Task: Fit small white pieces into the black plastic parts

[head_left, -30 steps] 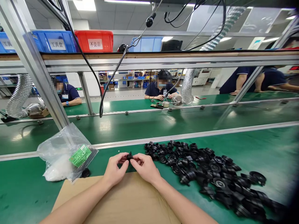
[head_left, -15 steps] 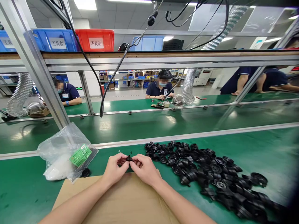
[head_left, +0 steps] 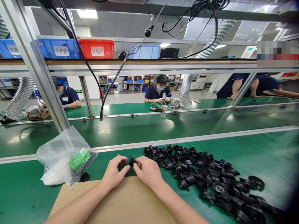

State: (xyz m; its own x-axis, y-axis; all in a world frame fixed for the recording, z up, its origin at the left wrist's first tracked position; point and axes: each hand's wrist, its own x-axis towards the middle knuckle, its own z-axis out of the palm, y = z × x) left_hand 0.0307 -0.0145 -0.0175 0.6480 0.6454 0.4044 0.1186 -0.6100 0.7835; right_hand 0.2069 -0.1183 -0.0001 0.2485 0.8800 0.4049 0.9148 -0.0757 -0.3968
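A small black plastic part (head_left: 132,161) with a thin prong on top is pinched in the fingertips of my right hand (head_left: 148,171). To its left, my left hand (head_left: 115,171) is open, thumb and fingers apart, with a gap between it and the part. Both hands are above the far edge of a brown cardboard sheet (head_left: 126,202). Right of my right hand spreads a heap of black round plastic parts (head_left: 203,171), many with ringed, stepped rims. The exact shape of the held part is partly covered by my fingers.
A clear plastic bag (head_left: 67,158) with white contents and a green label lies at left, a black round part (head_left: 84,177) beside it. A metal post (head_left: 44,68) rises behind the bag. A black cable (head_left: 112,84) hangs ahead. Co-workers sit across the green bench (head_left: 130,129).
My left hand has let go of the small black part and its fingers have spread. My right hand still holds it. The whole view has tilted up slightly.
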